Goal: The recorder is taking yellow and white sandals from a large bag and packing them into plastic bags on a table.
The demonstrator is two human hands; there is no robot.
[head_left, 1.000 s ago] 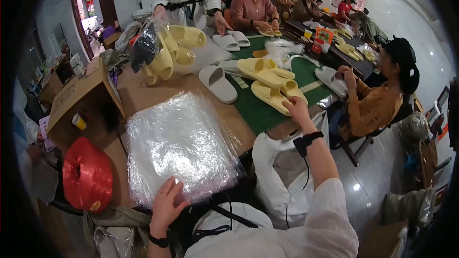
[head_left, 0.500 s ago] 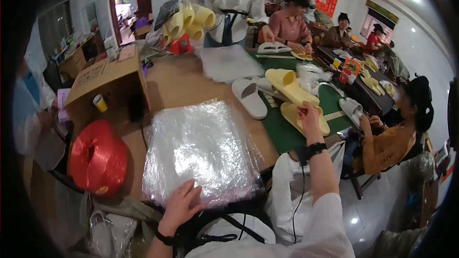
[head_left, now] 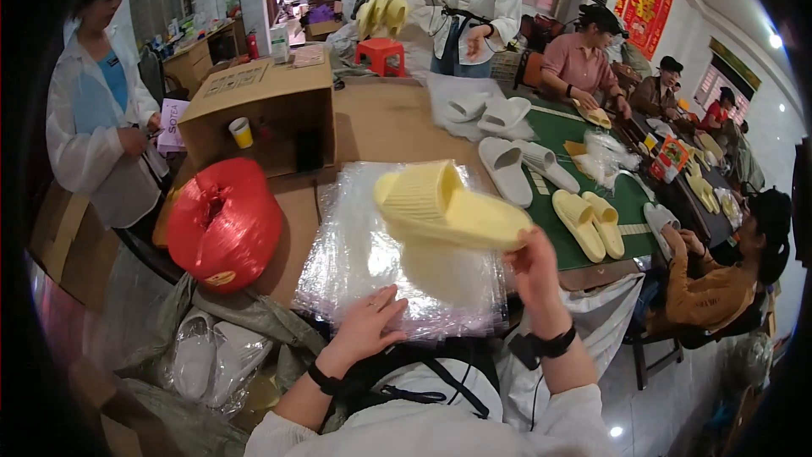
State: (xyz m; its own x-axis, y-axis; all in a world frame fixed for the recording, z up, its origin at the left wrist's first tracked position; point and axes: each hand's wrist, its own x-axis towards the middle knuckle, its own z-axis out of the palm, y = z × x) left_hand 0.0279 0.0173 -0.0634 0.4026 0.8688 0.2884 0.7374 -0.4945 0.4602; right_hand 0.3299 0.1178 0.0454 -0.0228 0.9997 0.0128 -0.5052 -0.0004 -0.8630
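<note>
My right hand (head_left: 534, 267) grips the toe or heel end of a yellow slide slipper (head_left: 474, 216), held over a stack of clear plastic bags (head_left: 347, 228). A blurred yellow shape shows under that slipper; I cannot tell whether it is a second slipper or a reflection. Fingers spread, my left hand (head_left: 368, 326) rests on the near edge of the bag stack. To the right, a pair of yellow slippers (head_left: 578, 224) lies on the green mat (head_left: 550, 245). Behind it are grey-white slippers (head_left: 506, 171), with white slippers (head_left: 503, 114) farther back on plastic.
At left stand a big red roll of plastic twine (head_left: 224, 224) and an open cardboard box (head_left: 254, 123) with a yellow cup (head_left: 241, 133) inside. Bagged slippers (head_left: 216, 355) lie in a sack at lower left. Co-workers stand or sit around; one holds yellow slippers (head_left: 382, 10) by a red stool (head_left: 380, 55).
My right hand has carried the yellow slipper leftward from the green mat to above the bags. My left hand stays on the stack. The head view has shifted left.
</note>
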